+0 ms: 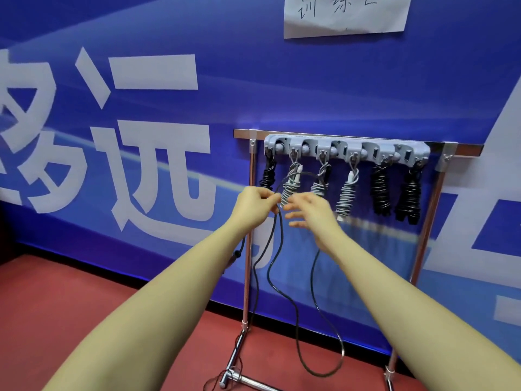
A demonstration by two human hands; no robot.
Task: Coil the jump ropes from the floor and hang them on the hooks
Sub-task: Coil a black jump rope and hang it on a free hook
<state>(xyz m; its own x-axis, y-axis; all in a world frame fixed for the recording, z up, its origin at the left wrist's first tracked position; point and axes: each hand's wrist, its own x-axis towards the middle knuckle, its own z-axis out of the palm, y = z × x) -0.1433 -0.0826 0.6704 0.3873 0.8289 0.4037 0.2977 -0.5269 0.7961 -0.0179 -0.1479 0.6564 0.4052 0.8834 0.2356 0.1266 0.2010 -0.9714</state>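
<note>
Hands reach forward at chest height, both bare arms stretched toward a rack. My left hand (255, 203) pinches a thin, smooth black jump rope (277, 280) between curled fingertips. From that pinch one arc of cord rises and curves over toward my right hand (311, 218), whose fingers are spread and relaxed, holding nothing that I can see; the cord passes behind that palm, so I cannot tell whether it touches it. Below both hands the cord hangs in long loose loops that nearly reach the red, matte floor (84, 320). One dark handle (236, 256) dangles just under my left wrist, partly hidden by the forearm.

Just beyond my fingertips stands a shiny chrome tube rack (248, 249) with a grey plastic hook strip (346, 149) across its top. Six tightly coiled ropes hang from it: a black one (267, 176) behind my left hand, three grey-and-white ones (346, 193) behind and beside my right hand, two black ones (394, 190) farther right. Behind everything hangs a glossy blue banner (253, 88) with large white characters, cut off at the left edge. A white paper sign (346, 15) above is cropped by the top edge, its handwriting hard to read.
</note>
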